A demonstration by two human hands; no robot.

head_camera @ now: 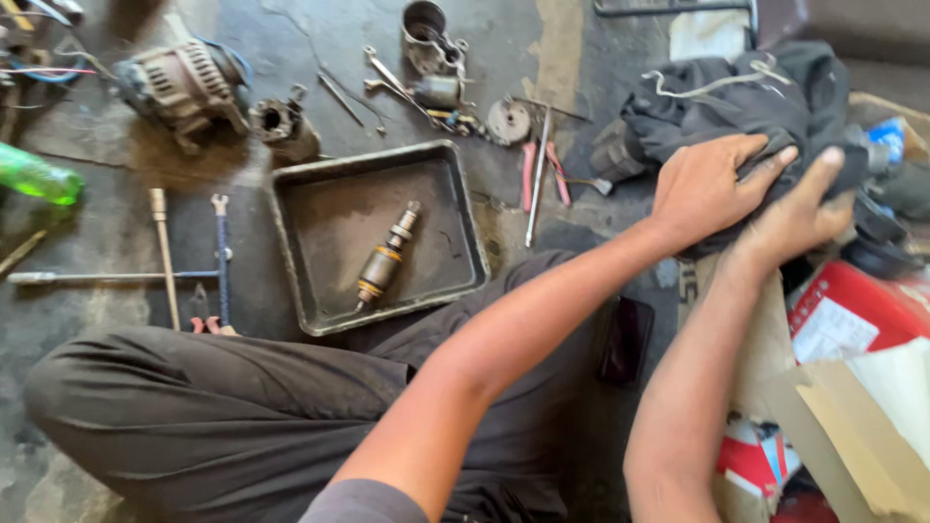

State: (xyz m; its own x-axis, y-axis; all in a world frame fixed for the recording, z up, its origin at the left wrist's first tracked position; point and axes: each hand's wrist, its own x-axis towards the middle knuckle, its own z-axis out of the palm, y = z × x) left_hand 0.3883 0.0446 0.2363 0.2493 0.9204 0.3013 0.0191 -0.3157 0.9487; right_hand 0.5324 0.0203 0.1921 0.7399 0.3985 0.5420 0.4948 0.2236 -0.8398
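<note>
hands press into dark cloth on a workshop floor

a person sits cross-legged on a stained concrete floor, both arms reaching to the right. the left hand [712, 184] lies spread on a crumpled dark cloth [746, 97], fingers loosely curled into its folds; the right hand [799, 208] rests just beside it, fingers extended over the cloth's near edge. the two hands are close together, almost touching, neither clenched tight. the cloth is heaped at the upper right, above a pile of red and brown cardboard boxes [852, 378].

to the left sits a shallow metal tray [310, 179] holding a motor armature [386, 260] that lies tilted across its floor. beyond the tray are an alternator [184, 82], a cylindrical housing [426, 34], spanners [387, 82], red-handled pliers [542, 169] and a long socket wrench [107, 277]. a green bottle [37, 176] lies at the far left. a dark phone [627, 339] rests by the person's knee.

the likely hazard: small parts may be hidden in the cloth's folds, and a quick tug could scatter them among the clutter or drag the nearby tools. the boxes also look loosely stacked and could slide under a leaning forearm.
</note>
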